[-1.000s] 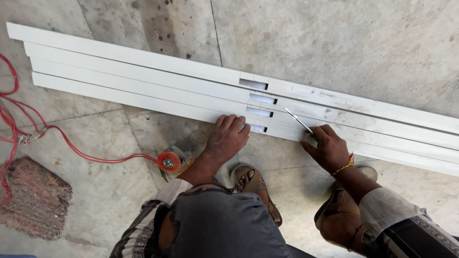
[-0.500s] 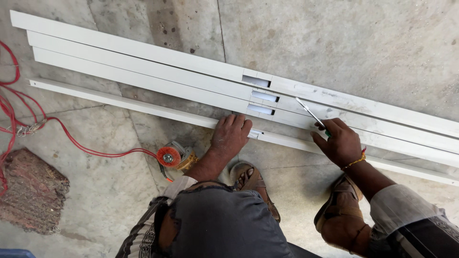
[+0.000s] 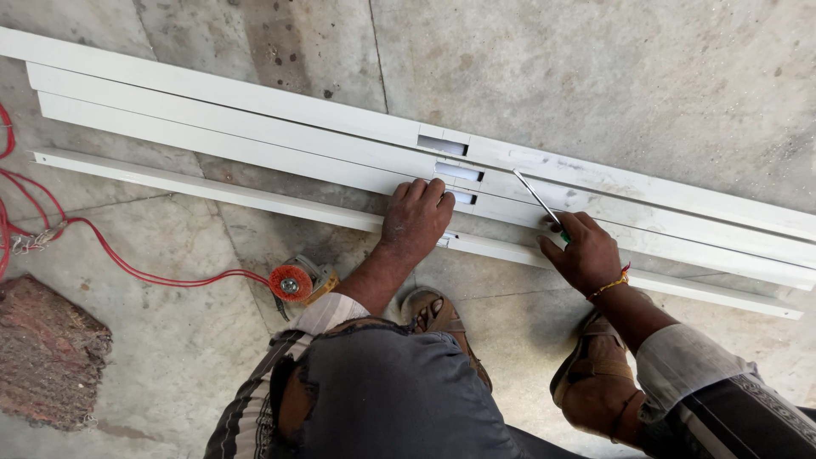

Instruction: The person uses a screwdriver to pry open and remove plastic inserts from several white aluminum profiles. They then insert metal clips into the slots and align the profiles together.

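nearest profile pulled clear of stack, left hand flat, right hand seemingly gripping screwdriver

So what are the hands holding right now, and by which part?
The right hand grips a screwdriver by its green handle, shaft pointing up over the white strips. The left hand holds nothing; it lies flat on the nearest strip.

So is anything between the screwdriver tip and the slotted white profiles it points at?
Nothing visible. The right hand holds the screwdriver, whose shaft lies over bare white profiles towards the slots. The left hand presses beside it, off that line.
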